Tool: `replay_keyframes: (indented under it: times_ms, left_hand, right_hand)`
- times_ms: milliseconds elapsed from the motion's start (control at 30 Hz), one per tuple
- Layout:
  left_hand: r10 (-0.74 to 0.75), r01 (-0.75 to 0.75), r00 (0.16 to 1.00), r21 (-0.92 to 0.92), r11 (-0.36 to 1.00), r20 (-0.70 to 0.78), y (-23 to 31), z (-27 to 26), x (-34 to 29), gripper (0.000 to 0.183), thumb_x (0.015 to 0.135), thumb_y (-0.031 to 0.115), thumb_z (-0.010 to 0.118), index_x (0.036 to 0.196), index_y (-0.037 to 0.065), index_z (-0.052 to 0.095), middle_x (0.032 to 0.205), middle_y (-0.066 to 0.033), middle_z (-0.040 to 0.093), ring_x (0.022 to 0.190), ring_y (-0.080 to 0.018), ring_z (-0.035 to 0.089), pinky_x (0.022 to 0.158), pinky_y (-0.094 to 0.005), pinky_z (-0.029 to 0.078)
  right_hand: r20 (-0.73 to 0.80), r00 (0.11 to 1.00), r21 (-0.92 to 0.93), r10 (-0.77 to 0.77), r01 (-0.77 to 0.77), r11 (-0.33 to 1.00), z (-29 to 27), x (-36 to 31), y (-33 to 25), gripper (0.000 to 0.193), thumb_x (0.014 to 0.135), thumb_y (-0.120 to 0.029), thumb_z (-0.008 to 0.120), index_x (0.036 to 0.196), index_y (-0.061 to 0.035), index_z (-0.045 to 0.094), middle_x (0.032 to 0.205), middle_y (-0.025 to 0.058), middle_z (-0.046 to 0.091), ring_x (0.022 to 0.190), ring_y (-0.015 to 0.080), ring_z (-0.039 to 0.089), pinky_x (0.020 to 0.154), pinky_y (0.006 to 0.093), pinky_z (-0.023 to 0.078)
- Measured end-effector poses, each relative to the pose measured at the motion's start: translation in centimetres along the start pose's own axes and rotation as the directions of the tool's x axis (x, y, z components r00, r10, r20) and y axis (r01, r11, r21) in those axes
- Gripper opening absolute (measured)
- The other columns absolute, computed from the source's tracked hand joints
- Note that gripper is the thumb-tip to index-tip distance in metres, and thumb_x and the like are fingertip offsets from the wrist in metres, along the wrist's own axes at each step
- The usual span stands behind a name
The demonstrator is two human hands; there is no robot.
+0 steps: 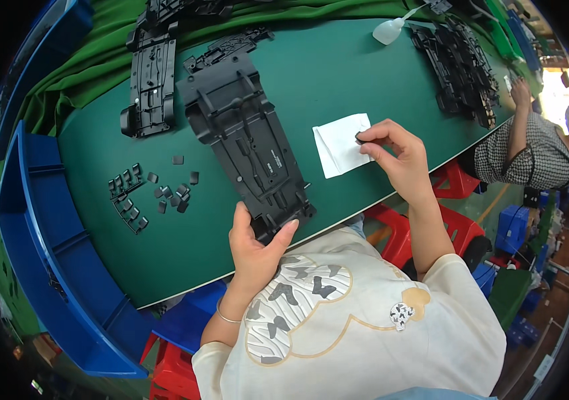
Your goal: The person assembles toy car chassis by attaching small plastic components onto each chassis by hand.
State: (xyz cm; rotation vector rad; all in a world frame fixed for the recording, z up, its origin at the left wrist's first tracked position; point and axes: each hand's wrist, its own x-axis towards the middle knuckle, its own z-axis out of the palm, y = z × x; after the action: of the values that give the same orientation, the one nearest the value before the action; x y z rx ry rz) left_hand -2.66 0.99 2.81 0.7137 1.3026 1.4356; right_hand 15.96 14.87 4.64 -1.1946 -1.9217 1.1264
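Note:
My left hand (258, 247) grips the near end of a long black plastic toy-car chassis (258, 150), which is tilted up over the table. My right hand (398, 153) is closed in a pinch on a small black plastic piece (360, 137), mostly hidden by the fingertips. Just under that pinch, a folded white sheet (338, 147) lies on the table. Several loose small black plastic pieces (176, 198) are scattered left of the chassis. Beside them sits a black moulded frame (124, 193) with similar pieces still attached.
Another black chassis (151, 87) lies at the far left of the green table (338, 73). More black chassis parts (458, 73) are piled at the far right, near a white squeeze bottle (388, 31). A blue divided rack (51, 233) borders the left. A masked person (531, 147) sits at right.

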Motion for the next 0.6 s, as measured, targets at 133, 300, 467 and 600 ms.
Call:
replay_keyframes:
  times_ms: [133, 300, 467, 600]
  left_hand:
    - [-0.004, 0.004, 1.000, 0.022, 1.000, -0.003, -0.1, 0.3, 0.1, 0.039, 0.071, -0.002, 0.063, 0.103, -0.004, 0.041, 0.098, -0.0103, 0.054, 0.087, -0.0126, 0.053, 0.077, -0.0241, 0.043]
    - [0.016, -0.015, 0.998, 0.013, 1.000, -0.060, -0.2, 0.1, 0.2, 0.038, 0.071, -0.003, 0.062, 0.103, -0.003, 0.040, 0.097, -0.0100, 0.054, 0.087, -0.0125, 0.053, 0.078, -0.0249, 0.042]
    - [0.029, -0.029, 0.997, 0.004, 1.000, -0.069, -0.1, 0.2, 0.2, 0.039, 0.072, -0.003, 0.061, 0.104, -0.003, 0.040, 0.095, -0.0096, 0.054, 0.084, -0.0123, 0.054, 0.076, -0.0239, 0.043]
    - [0.037, -0.038, 0.998, -0.012, 0.999, -0.051, -0.2, 0.2, 0.3, 0.040, 0.071, -0.003, 0.062, 0.104, -0.003, 0.039, 0.094, -0.0097, 0.055, 0.082, -0.0116, 0.054, 0.074, -0.0230, 0.044]
  right_hand:
    - [-0.011, 0.998, 0.030, -0.055, 0.055, 0.998, -0.4, 0.3, 0.4, 0.012, 0.071, 0.001, 0.058, 0.082, -0.0015, 0.058, 0.077, 0.0028, 0.056, 0.069, 0.0106, 0.051, 0.063, 0.0220, 0.040]
    - [0.055, 0.970, 0.446, 0.236, -0.235, 0.864, 0.1, 0.1, -1.3, 0.006, 0.076, -0.003, 0.057, 0.082, -0.0024, 0.057, 0.079, 0.0003, 0.055, 0.071, 0.0068, 0.050, 0.062, 0.0195, 0.039]
    - [0.085, 0.968, 0.439, 0.236, -0.249, 0.863, 0.3, -0.1, -0.9, 0.010, 0.075, 0.000, 0.056, 0.085, -0.0018, 0.058, 0.080, 0.0010, 0.055, 0.074, 0.0076, 0.051, 0.065, 0.0207, 0.040]
    - [-0.020, 0.986, 0.309, 0.167, -0.153, 0.939, 1.0, -0.2, -0.2, 0.014, 0.073, 0.004, 0.057, 0.087, -0.0010, 0.058, 0.079, 0.0027, 0.055, 0.074, 0.0115, 0.052, 0.066, 0.0233, 0.042]
